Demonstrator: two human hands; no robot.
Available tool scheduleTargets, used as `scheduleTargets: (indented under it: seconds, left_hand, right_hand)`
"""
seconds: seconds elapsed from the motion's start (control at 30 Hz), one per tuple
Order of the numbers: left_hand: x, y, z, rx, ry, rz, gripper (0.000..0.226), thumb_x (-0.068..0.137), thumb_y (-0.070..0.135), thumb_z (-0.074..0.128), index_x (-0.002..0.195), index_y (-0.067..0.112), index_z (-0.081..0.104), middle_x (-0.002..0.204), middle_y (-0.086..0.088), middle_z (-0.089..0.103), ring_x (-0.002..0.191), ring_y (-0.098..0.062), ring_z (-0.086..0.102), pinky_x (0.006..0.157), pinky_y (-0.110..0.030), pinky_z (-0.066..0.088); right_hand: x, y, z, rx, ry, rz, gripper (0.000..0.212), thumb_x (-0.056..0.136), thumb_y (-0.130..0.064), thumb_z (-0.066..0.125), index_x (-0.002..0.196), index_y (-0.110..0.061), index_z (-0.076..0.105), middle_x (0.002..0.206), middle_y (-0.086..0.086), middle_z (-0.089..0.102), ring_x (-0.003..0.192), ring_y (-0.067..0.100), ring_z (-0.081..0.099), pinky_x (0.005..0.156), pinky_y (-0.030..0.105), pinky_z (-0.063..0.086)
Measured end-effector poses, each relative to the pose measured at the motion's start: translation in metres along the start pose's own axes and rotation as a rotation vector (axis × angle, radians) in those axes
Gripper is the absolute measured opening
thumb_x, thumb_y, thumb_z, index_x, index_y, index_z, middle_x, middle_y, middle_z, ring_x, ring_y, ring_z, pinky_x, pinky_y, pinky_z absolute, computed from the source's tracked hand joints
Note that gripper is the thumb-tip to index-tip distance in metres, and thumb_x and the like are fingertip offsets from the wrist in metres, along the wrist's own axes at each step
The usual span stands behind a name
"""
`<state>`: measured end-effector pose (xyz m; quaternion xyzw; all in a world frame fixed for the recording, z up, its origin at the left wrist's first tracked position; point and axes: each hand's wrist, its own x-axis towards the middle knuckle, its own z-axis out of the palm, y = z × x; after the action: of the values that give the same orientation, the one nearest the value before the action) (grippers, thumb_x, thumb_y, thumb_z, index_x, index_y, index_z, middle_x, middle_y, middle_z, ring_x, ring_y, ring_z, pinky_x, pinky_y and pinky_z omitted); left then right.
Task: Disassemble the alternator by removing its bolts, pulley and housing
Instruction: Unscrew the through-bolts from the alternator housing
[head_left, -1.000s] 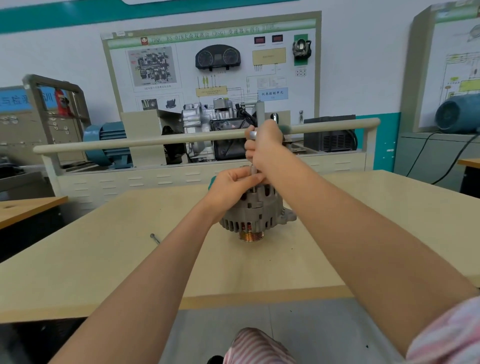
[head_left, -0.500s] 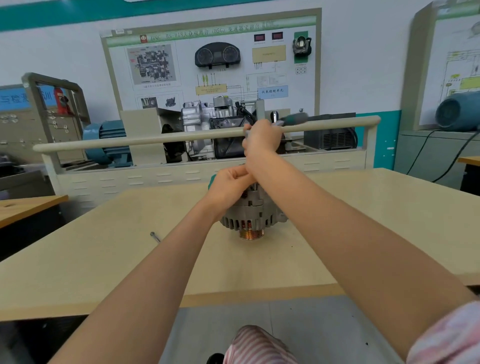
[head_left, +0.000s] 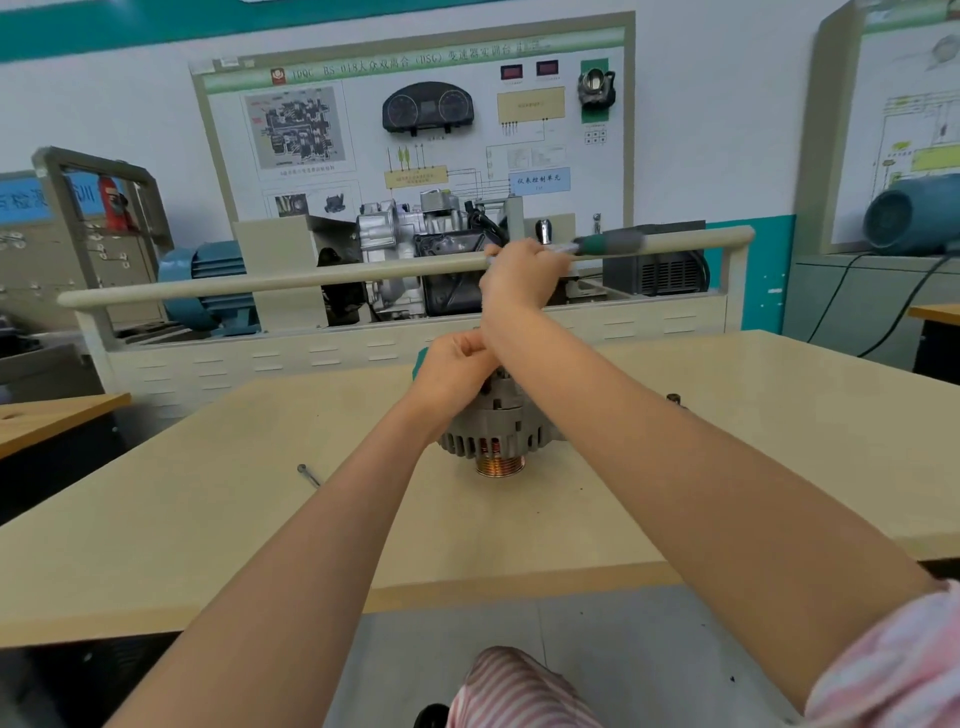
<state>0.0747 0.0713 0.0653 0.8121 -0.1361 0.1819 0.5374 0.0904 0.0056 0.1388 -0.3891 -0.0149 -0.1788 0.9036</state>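
The alternator (head_left: 496, 426) stands on the table (head_left: 727, 467), pulley (head_left: 500, 464) end down, near the middle. The left hand (head_left: 457, 371) sits on its top with fingers curled, steadying it; what exactly the fingers hold is hidden, so I cannot tell its grip for sure. The right hand (head_left: 522, 278) is above it, fingers closed round the ratchet (head_left: 605, 243), whose green and grey handle points to the right, about level.

Change vs. 1 s ago: then the handle was not visible beyond the right fist; half a sec later it showed a little at the right, and now it sticks out far to the right. The right hand also went a bit up and right. The alternator did not move and the left hand kept its place. So I judge the handle was swung round, i.e. one stroke of turning on a bolt at the top of the housing, prob. loosening it.

One long bolt (head_left: 309, 475) lies already on the table at the left, well apart from the alternator, and a small dark part (head_left: 674, 400) lies at the right. Housing and pulley are still on, so the task is in its early part.
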Motion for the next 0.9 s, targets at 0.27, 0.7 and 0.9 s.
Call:
scheduleTargets:
  seconds: [0.27,0.7,0.9]
  left_hand:
    - [0.002,-0.001,0.0,-0.077,-0.092,0.032,0.02,0.093,0.027,0.057,0.083,0.032,0.074,0.08,0.014,0.074,0.077,0.002,0.068,0.063,-0.011,0.047]
    - [0.002,-0.002,0.0,-0.094,-0.108,0.037,0.015,0.091,0.03,0.059,0.091,0.026,0.074,0.089,0.01,0.075,0.086,-0.002,0.068,0.072,-0.014,0.047]
    - [0.001,-0.005,0.006,-0.061,0.015,0.056,0.033,0.091,0.01,0.056,0.066,0.028,0.065,0.053,0.017,0.065,0.051,0.008,0.059,0.049,-0.007,0.042]
  right_hand:
    - [0.014,-0.016,-0.011,-0.06,-0.186,0.371,0.021,0.097,-0.014,0.028,0.084,-0.012,0.044,0.06,-0.003,0.048,0.027,0.005,0.024,0.029,0.017,0.017]
    - [0.021,-0.028,-0.018,-0.171,-0.416,0.507,0.029,0.094,-0.012,0.03,0.068,-0.013,0.043,0.046,-0.007,0.046,0.026,0.006,0.018,0.03,0.017,0.014]
    - [-0.004,-0.005,-0.005,0.039,0.087,-0.013,0.004,0.101,-0.012,0.028,0.104,-0.014,0.029,0.071,0.0,0.047,0.052,0.006,0.047,0.036,0.014,0.037]
